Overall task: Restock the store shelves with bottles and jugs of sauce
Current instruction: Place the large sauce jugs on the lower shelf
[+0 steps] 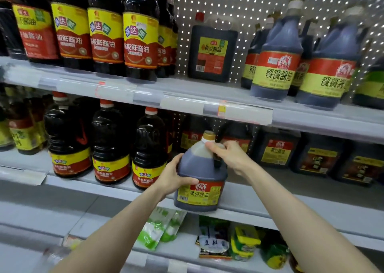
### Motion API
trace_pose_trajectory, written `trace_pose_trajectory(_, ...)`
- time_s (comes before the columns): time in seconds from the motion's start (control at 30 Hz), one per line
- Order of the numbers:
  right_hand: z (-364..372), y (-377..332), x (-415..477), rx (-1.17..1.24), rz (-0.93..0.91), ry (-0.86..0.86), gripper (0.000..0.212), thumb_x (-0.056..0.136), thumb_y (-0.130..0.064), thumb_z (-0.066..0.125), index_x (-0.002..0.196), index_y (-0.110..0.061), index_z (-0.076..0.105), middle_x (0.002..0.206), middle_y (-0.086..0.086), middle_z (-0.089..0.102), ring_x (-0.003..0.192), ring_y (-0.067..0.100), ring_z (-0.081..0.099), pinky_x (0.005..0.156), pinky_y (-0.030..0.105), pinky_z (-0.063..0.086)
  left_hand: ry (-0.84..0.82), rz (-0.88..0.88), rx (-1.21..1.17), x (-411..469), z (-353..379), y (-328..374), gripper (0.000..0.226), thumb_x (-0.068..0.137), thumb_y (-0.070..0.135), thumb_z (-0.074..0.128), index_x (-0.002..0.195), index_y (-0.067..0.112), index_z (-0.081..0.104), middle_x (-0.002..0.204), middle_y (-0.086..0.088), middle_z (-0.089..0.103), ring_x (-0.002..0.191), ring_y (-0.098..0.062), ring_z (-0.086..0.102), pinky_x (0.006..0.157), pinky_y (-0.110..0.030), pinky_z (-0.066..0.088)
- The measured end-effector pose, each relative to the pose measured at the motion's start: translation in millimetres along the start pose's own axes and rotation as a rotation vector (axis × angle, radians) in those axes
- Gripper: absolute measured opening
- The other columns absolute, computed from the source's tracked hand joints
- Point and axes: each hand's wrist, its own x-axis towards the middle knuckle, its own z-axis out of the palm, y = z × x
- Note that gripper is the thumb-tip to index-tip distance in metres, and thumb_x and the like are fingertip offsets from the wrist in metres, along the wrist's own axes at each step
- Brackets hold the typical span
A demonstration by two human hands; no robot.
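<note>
Placing step. I hold a squat dark plastic jug of soy sauce with a gold cap and red-and-yellow label (pixel 200 175) at the front edge of the grey metal middle shelf (pixel 259 195). My left hand (pixel 173 176) is spread around its side; my right hand (pixel 230 157) is curled on the handle near the neck. Next, I judge, it slides back into the gap beside the tall red-capped bottles (pixel 148 148). The jug's base and the gap's depth are hidden.
</note>
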Motion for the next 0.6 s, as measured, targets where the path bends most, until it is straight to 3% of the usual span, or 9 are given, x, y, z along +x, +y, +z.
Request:
trace_pose_trajectory(0.07,2.2,1.5,10.6,0.020,-0.027,0.031,0.025,0.089,-0.041,0.063,0.101,-0.019,0.064,0.102,-0.006,0.064,0.091,0.008,0.056,0.074,0.021,0.043,-0.004,0.016,0.001,12.5,-4.0,-4.5,0.081,0.067,0.004,0.084,0.130,0.027,0.039,0.119,-0.003,0.060,0.107,-0.020,0.062,0.088,-0.043,0.056)
trace_pose_trajectory(0.13,5.4,5.8,21.6,0.026,-0.022,0.051,0.041,0.089,-0.041,0.063,0.120,-0.014,0.060,0.106,-0.004,0.058,0.099,0.012,0.051,0.082,0.025,0.040,-0.013,0.014,-0.004,23.7,-7.3,-9.6,0.075,0.069,0.005,0.082,0.125,0.029,0.040,0.118,-0.002,0.060,0.105,-0.019,0.062,0.086,-0.041,0.056)
trace_pose_trajectory(0.23,11.2,11.5,36.4,-0.005,0.001,0.105,0.048,0.089,-0.043,0.063,0.127,-0.013,0.056,0.105,0.000,0.055,0.098,0.017,0.050,0.081,0.028,0.040,0.001,0.005,-0.025,33.9,-10.2,-20.3,0.085,0.068,0.009,0.084,0.139,0.017,0.037,0.124,-0.008,0.060,0.107,-0.022,0.063,0.087,-0.045,0.056)
trace_pose_trajectory(0.4,17.3,15.1,48.0,0.036,0.015,0.182,0.049,0.085,-0.047,0.067,0.124,-0.017,0.058,0.112,0.001,0.060,0.103,0.019,0.055,0.084,0.031,0.044,0.022,0.044,-0.063,40.1,-8.0,-29.2,0.075,0.075,0.010,0.078,0.137,0.022,0.037,0.125,-0.003,0.058,0.108,-0.017,0.061,0.086,-0.035,0.056)
trace_pose_trajectory(0.5,21.0,20.0,42.9,0.070,-0.020,0.201,0.036,0.084,-0.038,0.071,0.113,-0.021,0.059,0.111,-0.001,0.064,0.103,0.018,0.058,0.085,0.031,0.047,0.039,0.041,-0.064,32.3,-4.2,-38.0,0.084,0.079,0.020,0.076,0.147,0.025,0.027,0.132,-0.001,0.055,0.115,-0.019,0.059,0.092,-0.043,0.054)
trace_pose_trajectory(0.6,24.7,30.0,31.8,0.124,-0.020,0.235,0.036,0.083,-0.035,0.073,0.109,-0.019,0.054,0.100,-0.005,0.062,0.092,0.013,0.059,0.079,0.030,0.051,0.093,0.043,-0.073,22.0,0.8,-42.7,0.080,0.087,0.022,0.069,0.151,0.026,0.022,0.135,0.001,0.052,0.116,-0.016,0.057,0.095,-0.044,0.052)
